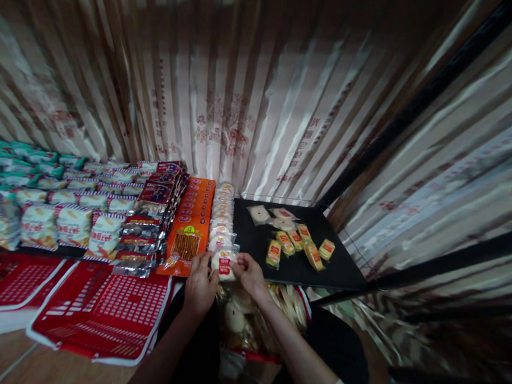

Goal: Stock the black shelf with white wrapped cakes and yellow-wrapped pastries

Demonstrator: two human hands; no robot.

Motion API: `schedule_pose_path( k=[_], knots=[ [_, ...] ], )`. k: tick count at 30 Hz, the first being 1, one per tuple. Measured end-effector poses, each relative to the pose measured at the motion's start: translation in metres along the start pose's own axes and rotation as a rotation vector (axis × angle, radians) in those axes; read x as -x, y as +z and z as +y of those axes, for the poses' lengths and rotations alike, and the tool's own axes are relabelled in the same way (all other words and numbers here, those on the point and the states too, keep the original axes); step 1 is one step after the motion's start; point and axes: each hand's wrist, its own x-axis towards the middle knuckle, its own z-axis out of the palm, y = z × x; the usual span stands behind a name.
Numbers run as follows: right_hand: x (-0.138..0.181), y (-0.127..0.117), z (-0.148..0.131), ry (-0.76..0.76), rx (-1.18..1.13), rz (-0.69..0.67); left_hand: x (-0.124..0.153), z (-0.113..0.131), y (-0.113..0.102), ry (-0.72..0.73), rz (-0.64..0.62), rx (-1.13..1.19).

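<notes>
A white, round packaged snack with a red label [223, 264] lies at the front end of a row of similar packets [223, 217] on the black shelf. My left hand [200, 285] grips its left edge with curled fingers. On the opposite side, my right hand [251, 275] pinches the right edge between thumb and fingers. Left of the row is a flat orange snack bag [192, 226]. Below my hands, between my knees, a basket [306, 299] holds several more pale round packets, partly hidden by my right forearm.
Yellow packets [286, 242] and a few white ones [261, 214] lie scattered on the black shelf [332, 273]. Dark red packets [158, 202], white bags [105, 232] and green bags [20, 153] fill the left side. Red baskets [110, 307] stand below. Printed wrapping hangs behind.
</notes>
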Motion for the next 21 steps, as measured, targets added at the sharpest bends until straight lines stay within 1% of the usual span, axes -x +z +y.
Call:
schedule_pose_path(
  k=[3, 5, 8, 10, 15, 21],
  knots=[
    [-0.012, 0.005, 0.004, -0.039, 0.099, -0.005, -0.001, -0.004, 0.009, 0.053, -0.041, -0.106],
    [-0.016, 0.007, 0.003, -0.065, 0.213, 0.010, -0.003, -0.009, 0.016, 0.072, -0.054, -0.174],
    [-0.019, 0.006, 0.000, -0.110, 0.387, 0.045, -0.005, -0.017, 0.027, 0.099, -0.055, -0.236],
    [-0.019, 0.006, -0.001, -0.136, 0.460, 0.056, -0.006, -0.022, 0.034, 0.120, -0.034, -0.254],
    [-0.023, 0.009, -0.003, -0.154, 0.517, 0.073, -0.009, -0.029, 0.045, 0.167, 0.044, -0.274],
    [-0.031, 0.012, -0.007, -0.197, 0.553, 0.068, -0.016, -0.027, 0.048, 0.163, 0.051, -0.319]
  ],
)
